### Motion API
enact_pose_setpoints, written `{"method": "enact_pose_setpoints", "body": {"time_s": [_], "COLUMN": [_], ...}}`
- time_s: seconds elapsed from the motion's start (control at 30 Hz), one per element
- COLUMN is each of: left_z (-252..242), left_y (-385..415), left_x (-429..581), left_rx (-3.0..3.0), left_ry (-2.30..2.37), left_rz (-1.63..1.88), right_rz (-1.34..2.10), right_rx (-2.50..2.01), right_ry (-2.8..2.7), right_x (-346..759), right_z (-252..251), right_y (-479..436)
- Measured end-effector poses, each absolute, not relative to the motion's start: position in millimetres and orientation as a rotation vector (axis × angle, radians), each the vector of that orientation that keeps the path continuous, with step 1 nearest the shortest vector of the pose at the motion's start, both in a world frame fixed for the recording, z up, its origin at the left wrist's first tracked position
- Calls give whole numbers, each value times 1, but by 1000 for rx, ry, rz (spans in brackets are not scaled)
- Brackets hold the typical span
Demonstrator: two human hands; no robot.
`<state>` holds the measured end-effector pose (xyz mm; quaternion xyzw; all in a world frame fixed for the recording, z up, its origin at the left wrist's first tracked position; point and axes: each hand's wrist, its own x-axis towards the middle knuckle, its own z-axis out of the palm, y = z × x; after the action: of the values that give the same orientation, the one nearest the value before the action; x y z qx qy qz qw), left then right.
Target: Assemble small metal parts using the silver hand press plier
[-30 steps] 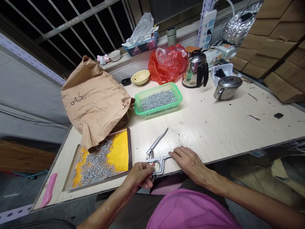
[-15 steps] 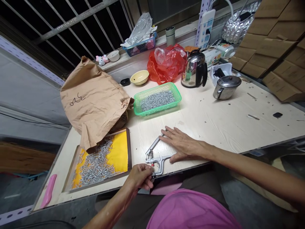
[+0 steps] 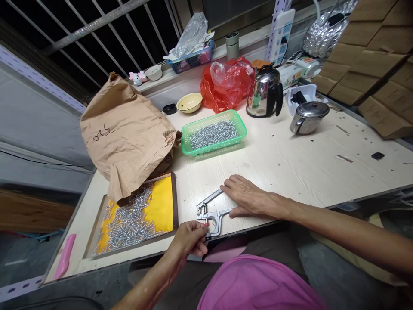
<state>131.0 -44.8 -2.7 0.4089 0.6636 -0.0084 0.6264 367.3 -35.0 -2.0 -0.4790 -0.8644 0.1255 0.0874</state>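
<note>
Silver hand press pliers [image 3: 214, 215] with a spring and a C-shaped jaw lie at the table's front edge. My right hand [image 3: 247, 197] is closed around the ends of the two handles, fingers on the upper lever and thumb by the lower handle. At the jaw, my left hand [image 3: 190, 238] pinches with thumb and fingertips; whatever it holds is hidden. A small red part [image 3: 207, 223] shows in the jaw just above those fingertips. To the left, a shallow tray [image 3: 175, 200] with a yellow lining holds many small silver metal pieces.
A green basket [image 3: 214, 151] of similar metal pieces stands behind the pliers. A brown paper bag [image 3: 129, 129] leans over the tray. Farther back are a red plastic bag [image 3: 222, 92], a kettle [image 3: 260, 97] and a lidded metal pot [image 3: 306, 122]. A pink-handled object [image 3: 65, 256] lies front left.
My right hand's fingers have curled in from a spread pose, and the upper lever has come down toward the lower handle. My left hand stays at the jaw.
</note>
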Motion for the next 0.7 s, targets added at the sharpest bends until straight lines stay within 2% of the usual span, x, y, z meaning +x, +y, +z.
{"method": "enact_pose_setpoints", "body": {"time_s": [0.17,0.3,0.43,0.57,0.7], "left_z": [-2,6,3,-8,-8], "left_y": [-49,-57,-52,-35,-25], "left_x": [125,130,152,168,169], "left_rx": [1167,1939,2451,2615,2644], "left_ry": [1565,1576,1269,1041,1000], "left_rz": [-48,132,260,171,51], "right_rz": [400,412,415,447,497], "right_rx": [-1469,-1497,-1534,-1514,-1555], "right_ry": [-2558,-2533,-2514,-2503,-2465], "right_x": [365,363,360,363,375], "right_z": [0,-3,-6,-6,-9], "right_y": [-44,-48,-49,-53,-58]}}
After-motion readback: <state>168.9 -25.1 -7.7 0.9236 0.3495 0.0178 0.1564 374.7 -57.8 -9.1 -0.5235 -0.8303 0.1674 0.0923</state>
